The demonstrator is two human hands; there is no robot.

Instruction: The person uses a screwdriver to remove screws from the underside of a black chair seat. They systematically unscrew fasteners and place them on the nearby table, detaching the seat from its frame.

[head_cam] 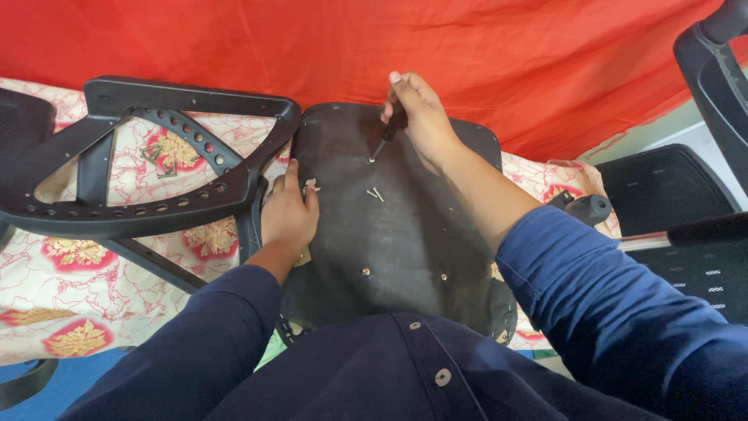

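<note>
Two loose screws [375, 194] lie side by side on the dark seat panel [389, 234], just above the middle of the frame. Your right hand [421, 117] sits above them near the panel's upper edge, fingers wrapped tight around the black handle of a screwdriver [388, 131] — its thin shaft slants down and left, and the tip meets the panel at a small hole. Your left hand [288, 214] presses on the panel's left edge, fingers curled together over the rim, close against the black plastic chair frame [156, 203] that spreads across the left of the frame. Whether those fingers pinch anything small, you cannot tell.

The panel lies flat, running from the upper middle down to your lap, with a few small fasteners dotted across its lower half. Under it and the chair frame is a cream cloth with red and gold flowers [70, 288]. A red sheet [506, 54] fills the top of the frame. At the right edge stands a black mesh chair part [686, 195], well apart from both hands.
</note>
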